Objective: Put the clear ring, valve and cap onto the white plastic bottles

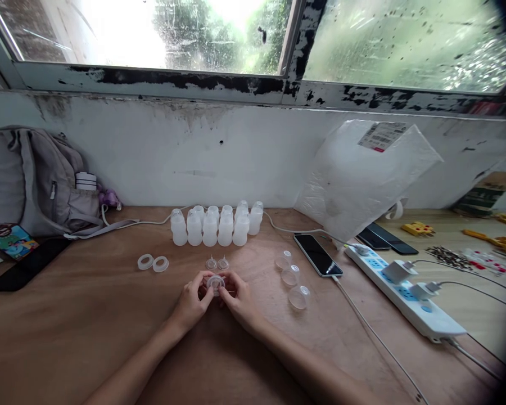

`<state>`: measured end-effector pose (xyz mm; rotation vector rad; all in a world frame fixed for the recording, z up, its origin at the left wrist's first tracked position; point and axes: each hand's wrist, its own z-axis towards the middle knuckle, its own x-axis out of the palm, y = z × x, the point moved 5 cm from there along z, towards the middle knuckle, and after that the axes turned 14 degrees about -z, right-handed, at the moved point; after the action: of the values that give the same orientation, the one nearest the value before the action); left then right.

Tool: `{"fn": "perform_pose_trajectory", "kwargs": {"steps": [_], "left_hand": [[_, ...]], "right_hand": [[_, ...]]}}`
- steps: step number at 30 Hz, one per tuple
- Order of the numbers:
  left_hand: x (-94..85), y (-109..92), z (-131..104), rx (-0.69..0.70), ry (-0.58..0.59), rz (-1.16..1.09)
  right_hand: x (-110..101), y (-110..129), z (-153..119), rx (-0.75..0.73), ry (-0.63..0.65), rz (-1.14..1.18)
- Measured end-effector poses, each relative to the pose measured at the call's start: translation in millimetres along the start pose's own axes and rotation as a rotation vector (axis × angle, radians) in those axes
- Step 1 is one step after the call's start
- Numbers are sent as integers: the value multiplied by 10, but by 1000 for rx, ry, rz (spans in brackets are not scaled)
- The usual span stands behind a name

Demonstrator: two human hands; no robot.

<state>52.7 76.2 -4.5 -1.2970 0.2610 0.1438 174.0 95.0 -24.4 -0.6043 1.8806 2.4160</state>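
Observation:
Between my left hand and my right hand is a clear bottle nipple with a ring around it; the fingers of both hands are closed on its edges. Just beyond my fingertips stand two clear nipples, tips up. To the left, two white screw rings lie flat on the table. On the right, three clear bottle caps lie in a slanting row. Several frosted white baby bottles stand upright in rows farther back, some with clear caps on.
A phone with a cable lies right of the caps, beside a white power strip holding plugs. A plastic bag leans on the wall. A grey backpack and a dark flat object are at left.

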Motion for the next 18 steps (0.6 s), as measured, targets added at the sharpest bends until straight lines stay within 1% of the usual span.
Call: {"fn": "perform_pose_trajectory", "kwargs": {"steps": [4, 8, 13, 18], "left_hand": [[1, -34, -21, 26, 1, 45], [-8, -53, -26, 38, -19, 123], [5, -51, -31, 19, -24, 172], [22, 3, -37, -16, -33, 179]], "right_hand": [[0, 11, -4, -6, -4, -12], [-3, 44, -7, -32, -3, -74], [-6, 70, -14, -47, -6, -135], [-13, 98, -13, -71, -32, -188]]}}
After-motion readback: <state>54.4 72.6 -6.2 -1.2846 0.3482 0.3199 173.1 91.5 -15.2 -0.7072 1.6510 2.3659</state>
